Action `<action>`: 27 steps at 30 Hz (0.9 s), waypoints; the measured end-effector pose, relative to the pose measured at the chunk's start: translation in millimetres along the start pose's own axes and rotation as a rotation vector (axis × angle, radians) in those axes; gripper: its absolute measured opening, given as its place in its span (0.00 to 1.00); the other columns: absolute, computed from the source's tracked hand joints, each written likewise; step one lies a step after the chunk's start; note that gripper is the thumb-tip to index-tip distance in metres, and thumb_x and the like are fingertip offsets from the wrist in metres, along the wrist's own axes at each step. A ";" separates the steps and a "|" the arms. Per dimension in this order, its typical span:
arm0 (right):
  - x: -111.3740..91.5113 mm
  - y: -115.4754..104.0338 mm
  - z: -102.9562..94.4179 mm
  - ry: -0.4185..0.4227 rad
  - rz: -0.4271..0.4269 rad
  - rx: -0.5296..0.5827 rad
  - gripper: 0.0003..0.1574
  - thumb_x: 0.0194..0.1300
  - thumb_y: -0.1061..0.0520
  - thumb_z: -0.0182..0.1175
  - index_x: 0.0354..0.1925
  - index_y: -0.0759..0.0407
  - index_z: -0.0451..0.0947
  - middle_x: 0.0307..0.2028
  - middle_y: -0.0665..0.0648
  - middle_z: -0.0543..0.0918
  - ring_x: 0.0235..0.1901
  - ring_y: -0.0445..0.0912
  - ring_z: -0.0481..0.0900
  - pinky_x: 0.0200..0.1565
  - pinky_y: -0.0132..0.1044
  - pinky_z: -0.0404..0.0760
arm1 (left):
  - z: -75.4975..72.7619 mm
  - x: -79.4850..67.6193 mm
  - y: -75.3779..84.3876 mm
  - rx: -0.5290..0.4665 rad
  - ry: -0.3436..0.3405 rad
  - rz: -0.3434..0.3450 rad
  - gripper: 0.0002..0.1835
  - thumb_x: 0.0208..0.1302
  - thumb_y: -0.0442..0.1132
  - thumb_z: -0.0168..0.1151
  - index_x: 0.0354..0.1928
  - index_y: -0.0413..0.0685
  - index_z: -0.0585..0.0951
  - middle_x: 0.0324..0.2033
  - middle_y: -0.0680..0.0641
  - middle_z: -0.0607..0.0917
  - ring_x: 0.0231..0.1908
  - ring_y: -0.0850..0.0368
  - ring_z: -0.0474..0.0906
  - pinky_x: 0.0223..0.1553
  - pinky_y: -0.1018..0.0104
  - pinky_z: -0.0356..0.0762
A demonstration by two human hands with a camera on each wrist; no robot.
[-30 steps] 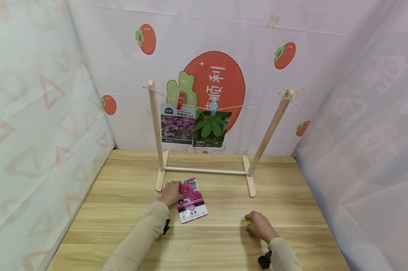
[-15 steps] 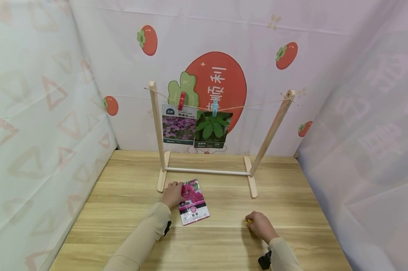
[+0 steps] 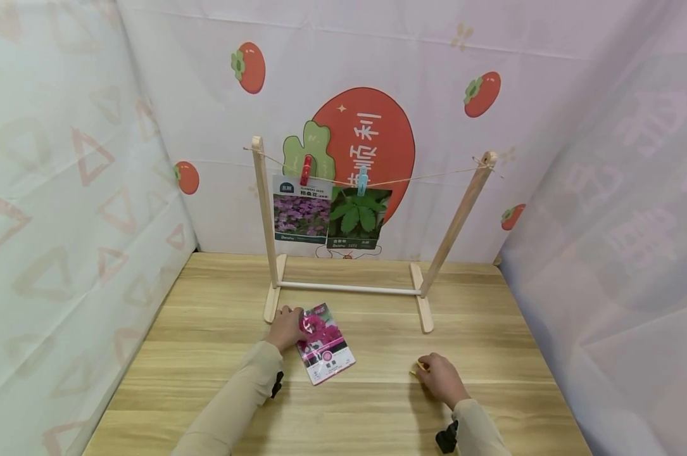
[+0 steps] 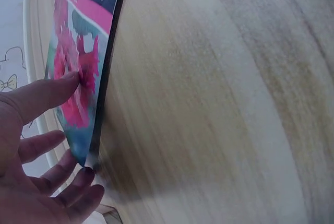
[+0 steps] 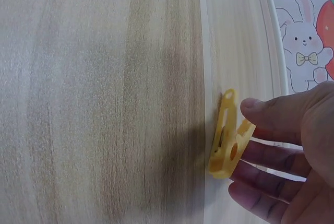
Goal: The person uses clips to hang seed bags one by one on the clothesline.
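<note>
In the head view, a seed packet [image 3: 327, 354] with pink flowers lies slanted on the wooden table, its white end towards the person. My left hand [image 3: 285, 328] holds its left side near the far end. The left wrist view has the thumb [image 4: 68, 84] on the printed flower and the other fingers around the packet's edge and corner. Off to the right, my right hand [image 3: 441, 378] holds a yellow clothespin [image 5: 220, 164] low over the table, thumb on one side and fingers on the other.
Behind the hands stands a wooden rack [image 3: 464, 218] with a string [image 3: 434, 175] tied across it. A red clothespin [image 3: 306, 170] holds a purple-flower packet [image 3: 301, 215] on the string; a light blue clothespin [image 3: 363, 182] holds a green-leaf packet [image 3: 359, 218]. A patterned cloth [image 3: 434, 38] hangs behind.
The pink-flower packet has turned slightly, its near end shifting right and towards the person, as my left hand moves a little left. The yellow clothespin has turned within my right hand's fingers.
</note>
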State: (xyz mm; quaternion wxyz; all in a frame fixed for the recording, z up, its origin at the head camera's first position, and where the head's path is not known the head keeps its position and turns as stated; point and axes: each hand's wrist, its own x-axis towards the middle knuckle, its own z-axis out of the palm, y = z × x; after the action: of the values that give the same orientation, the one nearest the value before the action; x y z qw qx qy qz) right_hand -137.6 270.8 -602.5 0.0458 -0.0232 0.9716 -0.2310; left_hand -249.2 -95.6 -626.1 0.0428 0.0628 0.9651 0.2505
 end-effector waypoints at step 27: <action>6.8 0.2 7.3 -0.050 0.040 -0.065 0.27 0.51 0.53 0.74 0.44 0.71 0.82 0.30 0.56 0.77 0.28 0.44 0.70 0.31 0.39 0.72 | -20.4 -1.2 -4.8 -0.926 -0.001 -0.354 0.19 0.57 0.29 0.64 0.51 0.29 0.78 0.37 0.38 0.84 0.23 0.61 0.79 0.26 0.69 0.80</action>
State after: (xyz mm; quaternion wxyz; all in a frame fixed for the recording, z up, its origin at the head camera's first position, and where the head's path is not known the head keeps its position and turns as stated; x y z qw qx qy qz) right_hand -143.6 267.2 -609.6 0.0741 -0.0112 0.9774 -0.1977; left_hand -250.8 -109.7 -610.6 0.1086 -0.1274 0.7485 0.6417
